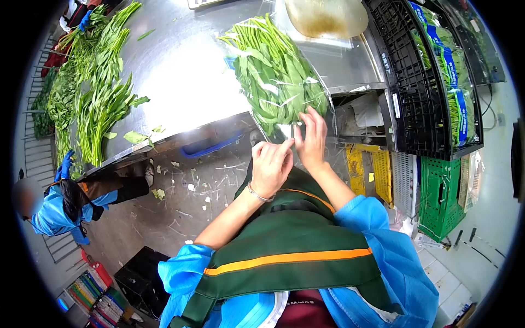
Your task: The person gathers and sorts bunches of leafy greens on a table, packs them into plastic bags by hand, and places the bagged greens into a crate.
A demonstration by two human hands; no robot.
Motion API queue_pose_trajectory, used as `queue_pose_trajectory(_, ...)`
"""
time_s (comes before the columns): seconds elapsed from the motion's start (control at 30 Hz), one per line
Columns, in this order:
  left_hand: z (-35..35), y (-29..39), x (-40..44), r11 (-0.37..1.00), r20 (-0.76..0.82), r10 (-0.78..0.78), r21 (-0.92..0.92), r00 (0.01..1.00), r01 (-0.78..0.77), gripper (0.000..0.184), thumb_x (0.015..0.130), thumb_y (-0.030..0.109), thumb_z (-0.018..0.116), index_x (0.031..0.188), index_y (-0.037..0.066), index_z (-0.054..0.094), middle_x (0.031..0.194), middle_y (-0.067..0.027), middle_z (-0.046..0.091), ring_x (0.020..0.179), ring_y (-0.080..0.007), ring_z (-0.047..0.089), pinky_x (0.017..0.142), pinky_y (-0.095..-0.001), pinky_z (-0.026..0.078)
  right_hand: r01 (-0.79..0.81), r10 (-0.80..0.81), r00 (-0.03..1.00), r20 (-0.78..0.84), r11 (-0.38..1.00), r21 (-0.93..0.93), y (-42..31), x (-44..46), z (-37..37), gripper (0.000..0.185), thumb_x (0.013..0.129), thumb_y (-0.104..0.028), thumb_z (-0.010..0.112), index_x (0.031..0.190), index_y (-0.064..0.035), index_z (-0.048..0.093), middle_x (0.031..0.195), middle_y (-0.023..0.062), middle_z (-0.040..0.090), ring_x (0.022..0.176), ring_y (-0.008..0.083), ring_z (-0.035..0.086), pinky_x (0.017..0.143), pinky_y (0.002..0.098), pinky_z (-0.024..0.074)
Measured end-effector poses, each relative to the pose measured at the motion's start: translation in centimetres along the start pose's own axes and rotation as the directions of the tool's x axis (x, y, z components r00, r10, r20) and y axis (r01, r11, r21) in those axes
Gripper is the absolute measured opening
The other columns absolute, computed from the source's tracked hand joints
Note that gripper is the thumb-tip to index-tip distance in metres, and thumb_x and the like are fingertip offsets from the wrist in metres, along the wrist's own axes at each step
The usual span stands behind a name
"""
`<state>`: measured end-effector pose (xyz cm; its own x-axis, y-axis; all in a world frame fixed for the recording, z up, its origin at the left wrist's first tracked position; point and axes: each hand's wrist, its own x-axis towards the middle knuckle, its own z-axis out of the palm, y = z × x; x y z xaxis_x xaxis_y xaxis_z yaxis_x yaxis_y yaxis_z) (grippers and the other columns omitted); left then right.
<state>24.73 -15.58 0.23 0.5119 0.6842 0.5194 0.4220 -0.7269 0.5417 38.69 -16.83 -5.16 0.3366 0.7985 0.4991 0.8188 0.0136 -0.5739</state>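
Observation:
A clear plastic bag of leafy green vegetables (279,82) lies on the steel table (180,71), its stems pointing away and its near end over the table's front edge. At that near end my left hand (270,164) is closed, with its fingers bent together near the bag's edge. Just right of it, my right hand (313,139) touches the bag's near right corner, its fingers partly bent and apart. The two hands meet or nearly meet at the fingertips. A small white patch shows on the bag between them.
Loose greens (101,104) are piled on the table's left side. A co-worker (71,202) in blue gloves stands at the left, another at the upper left. A black crate (407,82) and bagged greens (456,93) are at the right, above a green crate (442,191).

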Motion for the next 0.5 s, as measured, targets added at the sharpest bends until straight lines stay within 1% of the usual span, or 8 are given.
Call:
queue_pose_trajectory(0.13,-0.5,-0.2,0.2,1.0,0.015,0.001,-0.028,1.0,0.0,0.049,0.064,-0.004,0.066,0.11,0.007,0.053,0.076,0.0015,0.056,0.072,-0.0171,0.054,0.077,-0.0329,0.037,0.063,-0.06,0.998,0.026,0.992,-0.107,0.8,1.3,0.4,0.039,0.071,-0.01,0.066,0.107,-0.0086,0.052,0.106,0.0111,0.048,0.098,0.0296,0.047,0.09,0.0427,0.0353)
queue_pose_trajectory(0.17,-1.1,-0.3,0.5,0.998,0.035,-0.003,-0.066,0.999,0.005,0.049,0.064,-0.004,0.065,0.11,0.007,0.053,0.079,0.0,0.056,0.074,-0.0184,0.054,0.077,-0.0335,0.037,0.047,-0.048,0.999,-0.006,0.994,-0.095,0.6,1.6,0.2,0.033,0.07,-0.01,0.068,0.101,-0.0102,0.057,0.097,0.0068,0.051,0.091,0.0263,0.049,0.085,0.0416,0.0357)
queue_pose_trajectory(0.2,-1.6,-0.4,0.7,0.994,0.054,-0.006,-0.104,0.999,0.011,0.048,0.064,-0.004,0.065,0.11,0.007,0.053,0.081,-0.0014,0.057,0.075,-0.0197,0.054,0.078,-0.0342,0.037,0.057,-0.057,0.998,-0.001,0.995,-0.088,0.5,1.8,0.0,0.03,0.07,-0.01,0.068,0.098,-0.0104,0.058,0.094,0.0055,0.052,0.089,0.0253,0.049,0.084,0.0413,0.0357)
queue_pose_trajectory(0.27,-2.1,-1.5,2.0,0.995,-0.052,0.011,-0.096,0.999,-0.016,0.046,0.066,-0.004,0.062,0.111,0.005,0.053,0.091,-0.0072,0.057,0.082,-0.025,0.053,0.079,-0.0365,0.038,0.069,-0.069,0.998,0.005,0.995,-0.078,0.2,2.0,-0.7,0.025,0.07,-0.01,0.069,0.093,-0.0108,0.062,0.089,0.0028,0.054,0.086,0.0234,0.05,0.081,0.0409,0.0358)
queue_pose_trajectory(0.3,-2.3,-2.2,3.2,0.999,0.001,0.006,-0.042,1.0,-0.006,0.045,0.069,-0.005,0.058,0.113,0.004,0.052,0.098,-0.0114,0.055,0.087,-0.0288,0.051,0.08,-0.0377,0.038,0.082,-0.083,0.996,-0.014,0.994,-0.068,-0.1,2.3,-1.0,0.017,0.07,-0.009,0.068,0.086,-0.0114,0.065,0.083,0.0004,0.055,0.081,0.0206,0.052,0.077,0.0375,0.0373)
queue_pose_trajectory(0.33,-1.7,-3.6,4.3,1.0,0.054,0.01,-0.003,0.998,-0.01,0.048,0.069,-0.006,0.056,0.116,0.007,0.052,0.103,-0.0102,0.055,0.093,-0.0297,0.05,0.083,-0.038,0.038,0.079,-0.08,0.997,-0.009,0.996,-0.048,0.0,2.3,-1.1,0.017,0.07,-0.009,0.068,0.087,-0.0115,0.065,0.082,0.0007,0.055,0.081,0.0203,0.053,0.076,0.0363,0.0378)
queue_pose_trajectory(0.43,-0.2,-5.9,8.3,0.977,0.273,0.121,0.14,0.954,-0.163,0.048,0.07,-0.003,0.054,0.115,0.016,0.056,0.112,-0.0073,0.053,0.103,-0.0301,0.047,0.085,-0.0395,0.039,0.081,-0.081,0.997,-0.001,0.997,0.015,0.7,2.4,-1.0,0.018,0.07,-0.007,0.068,0.087,-0.0113,0.065,0.081,0.002,0.057,0.076,0.02,0.056,0.07,0.0325,0.0409)
queue_pose_trajectory(0.5,1.0,-8.0,9.0,0.933,0.393,0.201,0.201,0.897,-0.297,0.044,0.071,0.002,0.054,0.111,0.02,0.059,0.115,-0.0052,0.052,0.107,-0.0298,0.045,0.087,-0.0402,0.038,-0.009,0.008,1.0,0.023,0.998,0.058,0.5,2.5,-1.3,0.017,0.069,-0.006,0.068,0.086,-0.0098,0.065,0.082,0.0032,0.058,0.074,0.0218,0.056,0.066,0.033,0.0423)
